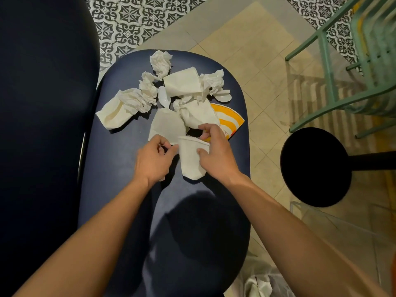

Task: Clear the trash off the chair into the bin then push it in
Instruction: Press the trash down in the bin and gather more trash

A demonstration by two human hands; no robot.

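A dark blue chair seat carries a heap of trash: several flattened white paper cups, crumpled white napkins, a white plastic spoon and a yellow-striped paper wrapper. My right hand grips a white paper cup at its rim, near the front of the heap. My left hand pinches something small and white right beside that cup's rim; what it holds is unclear. A clear plastic bin with white trash inside stands at the lower right.
The chair's dark backrest fills the left side. A black round stool stands to the right of the seat, and green metal chair legs are at the upper right. Patterned and beige floor tiles lie beyond.
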